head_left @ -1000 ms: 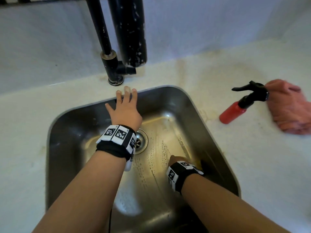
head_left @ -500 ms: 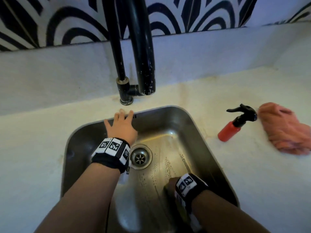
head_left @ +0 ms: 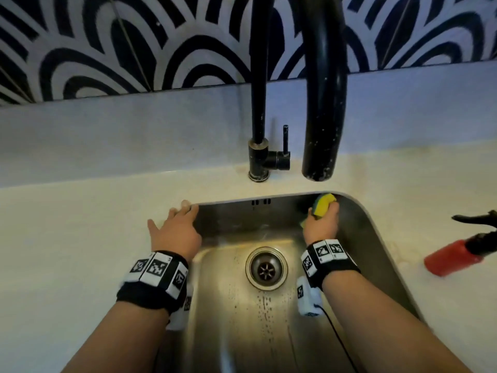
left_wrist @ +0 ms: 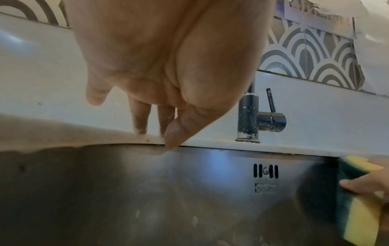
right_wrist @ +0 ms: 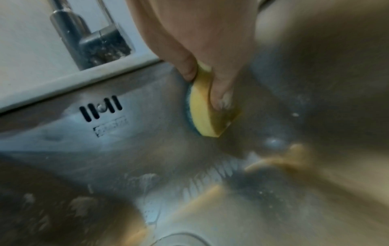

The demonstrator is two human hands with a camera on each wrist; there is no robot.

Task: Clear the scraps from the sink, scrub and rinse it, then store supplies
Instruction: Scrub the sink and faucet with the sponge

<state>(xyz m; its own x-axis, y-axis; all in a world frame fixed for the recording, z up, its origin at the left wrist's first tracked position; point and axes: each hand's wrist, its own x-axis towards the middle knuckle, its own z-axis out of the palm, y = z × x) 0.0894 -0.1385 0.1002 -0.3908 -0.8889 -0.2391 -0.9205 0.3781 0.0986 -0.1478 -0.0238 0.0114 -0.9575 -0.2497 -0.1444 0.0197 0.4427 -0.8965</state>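
The steel sink (head_left: 376, 238) fills the middle of the head view, its drain (head_left: 266, 268) at the centre. My right hand (head_left: 321, 224) grips a yellow and green sponge (head_left: 324, 205) and presses its green side against the sink's back wall near the far right corner. In the right wrist view the fingers (right_wrist: 221, 93) curl over the sponge (right_wrist: 205, 113), thumb on its upper edge. My left hand (head_left: 174, 230) rests flat on the sink's back left rim, fingers straight. The left wrist view shows its fingertips (left_wrist: 140, 128) on the counter edge and the sponge (left_wrist: 355, 199) at far right.
A black faucet (head_left: 258, 154) with a curved spout (head_left: 321, 130) stands behind the sink, the spout's mouth just above my right hand. A red spray bottle (head_left: 457, 258) with a black trigger lies on the white counter (head_left: 67, 238) to the right. Overflow slots (head_left: 261, 202) mark the back wall.
My right hand has brought the sponge from the sink's near right floor up to the back right corner. My left hand has shifted from the back wall to the back left rim.
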